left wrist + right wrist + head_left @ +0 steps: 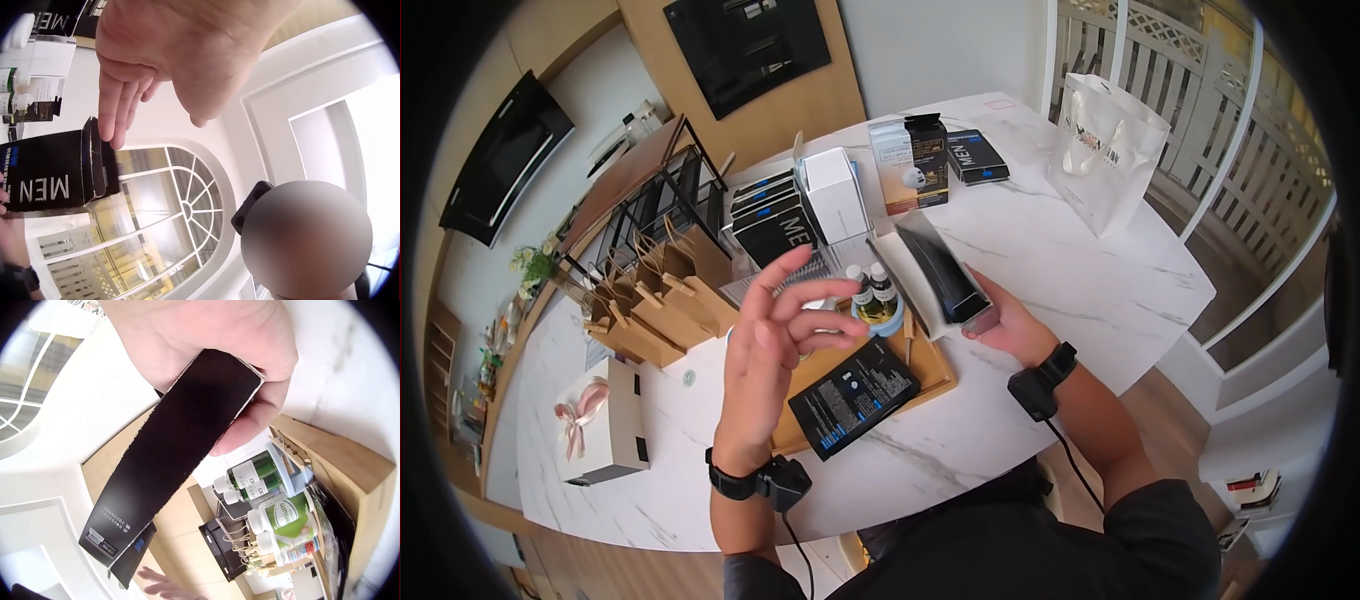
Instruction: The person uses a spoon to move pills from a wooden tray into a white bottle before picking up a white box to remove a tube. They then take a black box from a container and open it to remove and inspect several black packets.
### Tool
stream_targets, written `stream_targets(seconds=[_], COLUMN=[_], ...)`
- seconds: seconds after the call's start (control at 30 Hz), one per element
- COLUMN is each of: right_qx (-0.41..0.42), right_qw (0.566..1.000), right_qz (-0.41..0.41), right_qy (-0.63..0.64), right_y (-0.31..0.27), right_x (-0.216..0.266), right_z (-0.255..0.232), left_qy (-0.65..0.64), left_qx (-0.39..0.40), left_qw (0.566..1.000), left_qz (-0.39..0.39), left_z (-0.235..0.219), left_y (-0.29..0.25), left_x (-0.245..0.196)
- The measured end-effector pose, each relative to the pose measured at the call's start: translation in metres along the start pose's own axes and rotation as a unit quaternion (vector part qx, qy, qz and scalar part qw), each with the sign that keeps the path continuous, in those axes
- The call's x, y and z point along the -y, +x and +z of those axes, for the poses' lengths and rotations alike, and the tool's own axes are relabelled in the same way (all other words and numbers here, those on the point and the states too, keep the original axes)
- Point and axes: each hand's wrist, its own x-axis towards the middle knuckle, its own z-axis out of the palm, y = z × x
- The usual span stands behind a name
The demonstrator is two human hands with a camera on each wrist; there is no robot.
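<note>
My right hand (1010,325) grips a black carton (175,450) by its lower end, thumb and fingers on opposite sides. White "MEN" lettering shows on this carton (47,184) in the left wrist view, and a flap stands out at its far end. My left hand (765,350) is raised to the left of the carton, fingers loosely bent and holding nothing. In the left wrist view its fingertips (115,134) overlap the carton's flap end. Below the hands, another black box (855,395) lies across the edge of a wooden tray (940,375).
Two small dark bottles (875,290) stand in a light blue holder on the tray. Behind are upright black boxes (770,220), a white box (835,195) and a white gift bag (1105,150). Brown paper bags (660,310) and a ribboned box (605,425) stand left.
</note>
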Motion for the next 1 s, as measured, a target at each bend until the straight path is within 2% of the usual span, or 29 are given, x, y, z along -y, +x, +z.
stream_targets(seconds=[0.07,0.13,0.17,0.2,0.23,0.27,0.33,0.37,0.4,0.47,0.5,0.57,0.6,0.67,0.77,0.8,0.87,1.0], right_qx=[0.017,0.033,0.037,0.041,0.041,0.016,-0.011,-0.007,-0.002,-0.021,-0.026,-0.030,-0.017,-0.004,-0.001,0.028,0.057,0.077], right_qw=[1.000,0.999,0.999,0.999,0.999,1.000,0.998,0.998,0.999,0.998,0.998,0.998,0.999,0.999,0.999,0.998,0.997,0.996], right_qz=[0.000,0.000,0.004,0.008,0.009,-0.002,-0.006,-0.014,-0.022,-0.020,-0.023,-0.026,-0.032,-0.038,-0.034,-0.027,-0.024,-0.021], right_qy=[-0.004,-0.008,0.005,0.017,0.017,0.017,0.057,0.053,0.048,0.058,0.056,0.053,0.039,0.025,0.038,0.039,0.041,0.034], right_y=[0.001,0.003,0.006,0.007,0.007,0.007,0.010,0.008,0.006,0.008,0.008,0.008,0.008,0.009,0.012,0.016,0.023,0.033], right_x=[0.000,-0.002,-0.002,-0.002,-0.001,-0.001,-0.002,-0.001,0.000,0.001,0.002,0.002,0.001,0.001,0.003,0.002,0.001,-0.002], right_z=[-0.001,-0.004,-0.007,-0.009,-0.009,-0.009,-0.011,-0.011,-0.010,-0.009,-0.008,-0.008,-0.008,-0.008,-0.011,-0.015,-0.022,-0.031], left_qy=[0.049,0.032,0.149,0.263,0.365,0.364,0.551,0.612,0.612,0.690,0.690,0.679,0.679,0.706,0.713,0.714,0.705,0.703], left_qx=[0.062,0.037,0.077,0.116,0.110,0.108,0.173,0.167,0.166,0.179,0.179,0.230,0.230,0.207,0.196,0.197,0.174,0.176], left_qw=[0.995,0.996,0.986,0.957,0.920,0.920,0.810,0.767,0.767,0.691,0.691,0.668,0.668,0.657,0.655,0.654,0.674,0.678], left_qz=[0.059,0.080,0.021,-0.039,-0.095,-0.098,-0.099,-0.095,-0.101,-0.116,-0.118,-0.200,-0.201,-0.165,-0.156,-0.154,-0.137,-0.122], left_z=[0.005,0.009,0.002,-0.003,0.001,0.000,-0.007,-0.009,-0.008,0.000,0.004,0.010,0.010,0.009,0.007,0.007,0.007,0.008], left_y=[-0.002,-0.005,-0.006,-0.007,-0.007,-0.009,-0.016,-0.022,-0.023,-0.020,-0.018,-0.015,-0.015,-0.018,-0.017,-0.017,-0.020,-0.021], left_x=[0.001,-0.004,-0.008,-0.013,-0.018,-0.014,0.009,0.026,0.038,0.053,0.054,0.055,0.056,0.062,0.065,0.065,0.066,0.065])
